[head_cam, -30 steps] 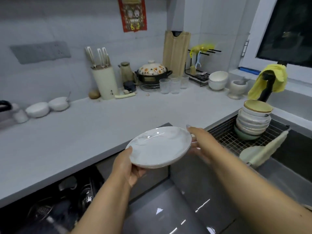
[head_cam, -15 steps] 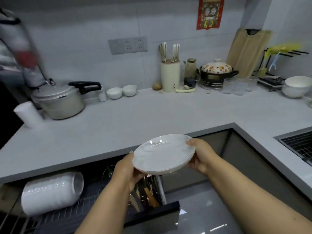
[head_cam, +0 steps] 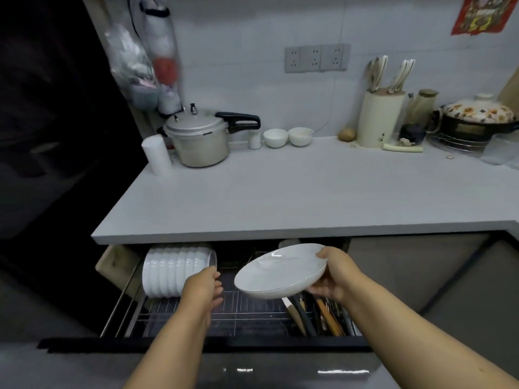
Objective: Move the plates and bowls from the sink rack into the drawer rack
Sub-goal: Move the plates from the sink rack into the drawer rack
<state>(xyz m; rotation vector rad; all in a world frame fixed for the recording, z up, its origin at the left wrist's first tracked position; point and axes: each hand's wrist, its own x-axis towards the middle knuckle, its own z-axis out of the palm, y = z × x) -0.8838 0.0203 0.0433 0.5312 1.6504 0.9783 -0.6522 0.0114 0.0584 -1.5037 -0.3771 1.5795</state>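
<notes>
Half a second ago both hands clasped the plate (head_cam: 280, 272); now the left hand (head_cam: 206, 284) has let go and hangs with fingers loosely extended, holding nothing, just beside the plate's left rim. Only the right hand (head_cam: 331, 276) grips the plate, thumb over the far rim and fingers beneath, tilting it so the left edge dips. It sits in the air above the open drawer rack (head_cam: 238, 310), below the countertop's (head_cam: 280, 197) front edge. On the rack's left, a row of white dishes (head_cam: 174, 272) stands on edge, close to the left hand. A stretch of bare wire grid lies between that row and the utensils (head_cam: 317, 313) bundled at the right end. The drawer's dark front lip (head_cam: 196, 343) runs across beneath both forearms. Back on the counter stand a pressure cooker (head_cam: 200, 138) and two small bowls (head_cam: 288, 136).
</notes>
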